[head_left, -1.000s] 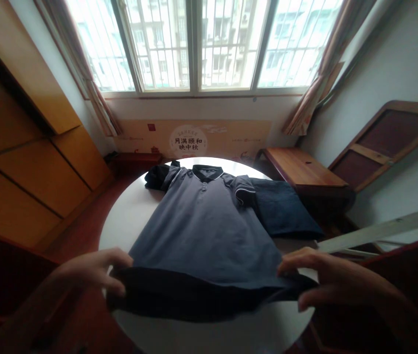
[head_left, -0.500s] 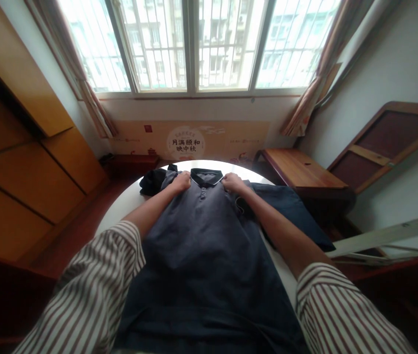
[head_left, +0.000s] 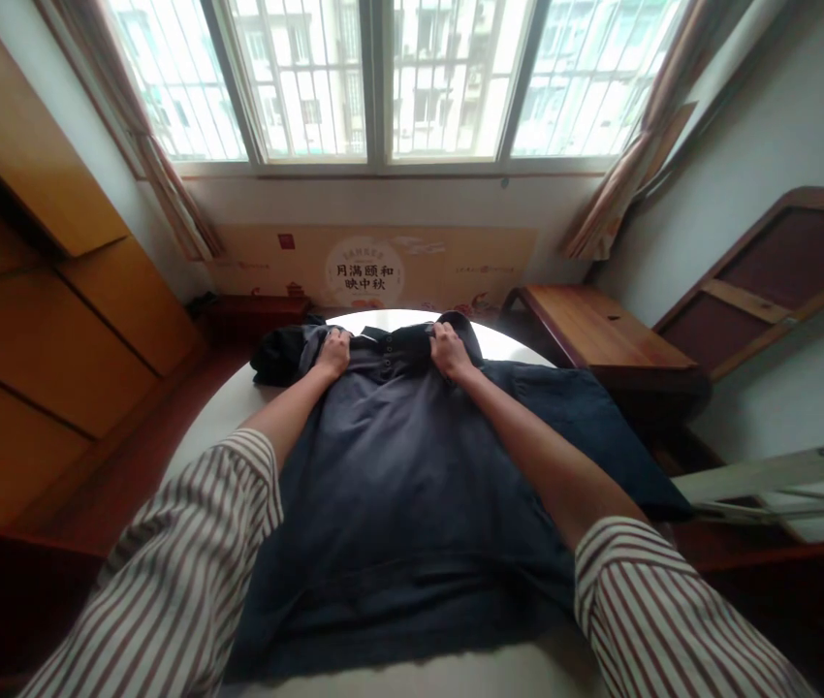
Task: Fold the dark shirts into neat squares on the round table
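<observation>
A dark grey-blue polo shirt (head_left: 404,465) lies front up, its buttoned placket and collar at the far end and its hem toward me. My left hand (head_left: 333,351) is closed on the cloth at the shirt's left shoulder. At the right shoulder, beside the collar, my right hand (head_left: 448,349) grips the fabric with curled fingers. The collar is bent and partly hidden between the hands. Soft folds run across the chest. To the left of my left hand sits a bunched black cloth (head_left: 277,354). Another dark navy cloth (head_left: 586,417) spreads out at the right, past my right forearm.
The shirt rests on a round white table (head_left: 201,436). A wooden side table (head_left: 601,325) stands at the back right, with a framed wooden panel (head_left: 761,291) leaning near it. Yellow-brown cabinets (head_left: 34,359) line the left. A barred window (head_left: 375,87) is ahead.
Both hands have shifted slightly left with the shirt's shoulders. The collar, flat before, is now crumpled, and the hem has moved away from me, showing table in front.
</observation>
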`<action>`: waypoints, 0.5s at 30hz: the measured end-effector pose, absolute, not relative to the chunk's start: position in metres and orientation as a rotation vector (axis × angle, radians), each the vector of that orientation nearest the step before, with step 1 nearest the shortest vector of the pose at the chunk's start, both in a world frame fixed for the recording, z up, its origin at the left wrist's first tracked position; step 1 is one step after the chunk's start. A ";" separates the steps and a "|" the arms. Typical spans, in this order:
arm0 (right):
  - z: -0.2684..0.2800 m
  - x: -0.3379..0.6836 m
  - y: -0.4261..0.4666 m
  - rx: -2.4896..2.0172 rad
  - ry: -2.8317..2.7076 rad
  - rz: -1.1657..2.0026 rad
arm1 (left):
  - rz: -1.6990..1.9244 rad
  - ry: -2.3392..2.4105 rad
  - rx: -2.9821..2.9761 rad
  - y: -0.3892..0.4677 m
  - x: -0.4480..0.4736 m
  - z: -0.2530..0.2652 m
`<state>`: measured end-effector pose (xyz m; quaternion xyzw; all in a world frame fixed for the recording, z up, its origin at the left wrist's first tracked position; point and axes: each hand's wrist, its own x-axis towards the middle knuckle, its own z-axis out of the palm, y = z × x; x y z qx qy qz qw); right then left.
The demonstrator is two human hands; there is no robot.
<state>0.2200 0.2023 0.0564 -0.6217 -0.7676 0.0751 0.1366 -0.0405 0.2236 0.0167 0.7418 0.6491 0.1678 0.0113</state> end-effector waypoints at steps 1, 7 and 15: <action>0.058 0.219 0.199 -1.764 -2.249 0.222 | 0.522 2.018 2.320 0.224 -0.040 0.020; 0.063 0.239 0.119 -1.489 -2.486 0.268 | 0.606 1.659 2.543 0.145 -0.018 0.041; 0.051 0.338 -0.086 -1.058 -2.680 0.325 | 0.359 1.058 2.605 -0.109 -0.050 0.050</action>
